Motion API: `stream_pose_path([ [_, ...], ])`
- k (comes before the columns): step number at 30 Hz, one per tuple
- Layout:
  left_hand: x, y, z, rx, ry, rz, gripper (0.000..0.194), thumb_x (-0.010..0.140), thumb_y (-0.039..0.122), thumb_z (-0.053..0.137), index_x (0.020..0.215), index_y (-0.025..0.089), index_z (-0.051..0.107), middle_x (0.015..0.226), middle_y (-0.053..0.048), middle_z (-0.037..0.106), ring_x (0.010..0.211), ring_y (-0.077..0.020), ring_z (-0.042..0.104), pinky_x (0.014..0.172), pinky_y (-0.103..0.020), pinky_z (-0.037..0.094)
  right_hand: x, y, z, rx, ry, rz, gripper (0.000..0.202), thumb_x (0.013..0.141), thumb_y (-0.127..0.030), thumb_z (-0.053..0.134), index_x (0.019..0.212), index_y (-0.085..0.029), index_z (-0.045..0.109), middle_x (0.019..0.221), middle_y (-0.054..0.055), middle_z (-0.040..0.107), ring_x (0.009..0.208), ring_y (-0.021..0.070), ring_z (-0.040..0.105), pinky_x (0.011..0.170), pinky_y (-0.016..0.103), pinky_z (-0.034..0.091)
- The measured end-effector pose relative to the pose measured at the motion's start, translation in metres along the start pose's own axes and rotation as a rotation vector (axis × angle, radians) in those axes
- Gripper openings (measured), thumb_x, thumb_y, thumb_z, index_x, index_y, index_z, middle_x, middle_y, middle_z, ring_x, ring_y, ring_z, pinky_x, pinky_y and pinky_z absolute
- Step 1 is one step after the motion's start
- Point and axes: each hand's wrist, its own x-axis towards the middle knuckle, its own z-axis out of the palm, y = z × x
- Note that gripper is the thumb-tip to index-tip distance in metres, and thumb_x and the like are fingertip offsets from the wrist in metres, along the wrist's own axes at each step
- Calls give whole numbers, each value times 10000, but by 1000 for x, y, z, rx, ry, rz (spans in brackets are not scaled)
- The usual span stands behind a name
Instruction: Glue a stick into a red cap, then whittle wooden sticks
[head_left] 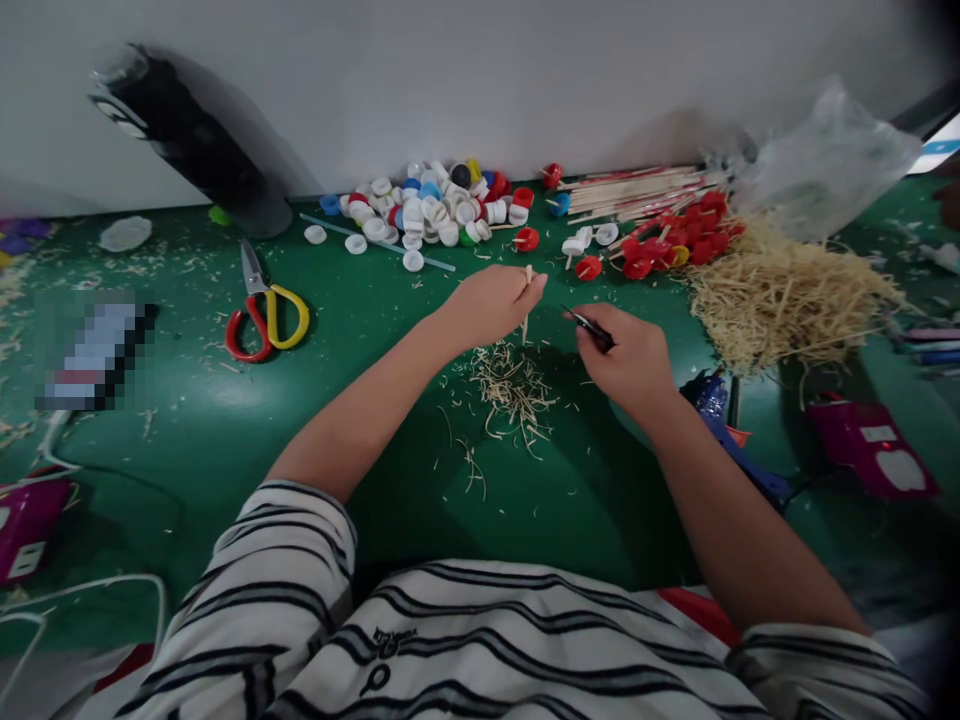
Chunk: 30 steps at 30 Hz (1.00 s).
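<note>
Stick, thin and pale (526, 326): one, over the middle of the green table (420, 520), gripped between the thumb and fingers of the left hand (491, 303), roughly upright, its ends showing above and below the fingertips. Dark tool, small and slim (595, 332): one, in the right hand (634, 355), fingers curled closed around it, its narrow tip toward the stick but apart from it; exact kind cannot be told.

Curled shavings (514, 390): one loose pile, on the table just below the left hand, a few strands scattered nearer the person's striped shirt (480, 640).

Bottle caps (435, 215): a heap, mostly white, some red, blue and yellow, beyond the left hand near the wall. Pale blue straw (442, 265): one, lying at the heap's near edge. Plain sticks (637, 192): a bundle, lying to the right of the caps. Red caps on sticks (697, 235): a cluster, in front of the bundle, beside a large heap of straw-like strands (787, 300).

Scissors (272, 320): one pair, one handle red, one yellow, at left, blades pointing to the wall. Black bottle (199, 150): one, upright behind them.
</note>
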Motion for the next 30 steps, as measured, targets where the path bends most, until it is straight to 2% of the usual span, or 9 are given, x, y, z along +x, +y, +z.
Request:
stream_pose_path([
  [5, 1, 1, 1, -12, -25, -24, 504, 1126, 293, 400, 635, 253, 296, 585, 17, 369, 544, -149, 266, 636, -409, 202, 1, 2, -5, 74, -48, -61, 364, 947, -260, 558, 1257, -253, 749, 1207, 91, 805, 1030, 266, 766, 861, 404, 593],
  [11, 5, -10, -4, -42, 21, -39, 526, 1123, 263, 433, 619, 243, 285, 574, 14, 337, 543, -144, 285, 642, -400, 232, -4, -13, -14, 182, -149, -61, 206, 956, -313, 597, 1119, -217, 680, 986, 72, 754, 827, 211, 699, 731, 342, 537],
  [14, 7, -17, -9, -57, 72, -37, 523, 1128, 272, 431, 621, 237, 306, 574, 6, 358, 546, -143, 311, 645, -394, 243, -14, -36, -14, 267, -280, -100, 147, 1002, -274, 580, 1097, -209, 670, 985, 61, 740, 823, 181, 674, 719, 308, 502],
  [16, 7, -21, -13, -63, 103, -40, 521, 1133, 287, 425, 622, 233, 334, 589, -4, 390, 554, -143, 347, 656, -381, 271, -27, -59, -12, 263, -361, -152, 121, 1013, -227, 586, 1074, -199, 686, 1007, 62, 752, 887, 185, 674, 755, 307, 483],
  [19, 4, -24, -20, -83, 158, -51, 522, 1131, 293, 436, 617, 226, 379, 604, -9, 402, 565, -147, 407, 694, -365, 342, -54, -96, -11, 205, -467, -302, 115, 1024, -233, 614, 1040, -194, 721, 1006, 51, 775, 955, 213, 654, 766, 325, 437],
  [22, -5, -26, -29, -131, 233, -40, 524, 1125, 344, 479, 620, 217, 420, 604, -3, 399, 560, -146, 441, 726, -365, 393, -88, -120, -16, 169, -622, -497, 155, 1032, -200, 588, 965, -192, 728, 903, 27, 747, 850, 199, 593, 704, 346, 373],
  [26, -27, -30, -35, -206, 310, -29, 579, 1114, 505, 478, 614, 214, 450, 597, -19, 426, 563, -151, 466, 688, -363, 393, -126, -121, -20, 97, -657, -534, 183, 978, -134, 621, 823, -203, 689, 820, 14, 694, 769, 184, 529, 655, 371, 293],
  [28, -38, -35, -34, -241, 337, -21, 607, 1096, 577, 482, 609, 214, 461, 586, -22, 439, 545, -143, 445, 657, -360, 385, -131, -115, -17, 47, -653, -504, 202, 975, -114, 611, 821, -205, 703, 821, 17, 693, 767, 178, 531, 652, 373, 280],
  [30, -49, -44, -30, -253, 367, -3, 641, 1077, 638, 476, 596, 215, 471, 564, -23, 452, 518, -135, 411, 625, -360, 375, -122, -109, -13, -13, -644, -467, 229, 1013, -129, 576, 865, -207, 734, 850, 25, 709, 785, 174, 549, 656, 367, 279],
])
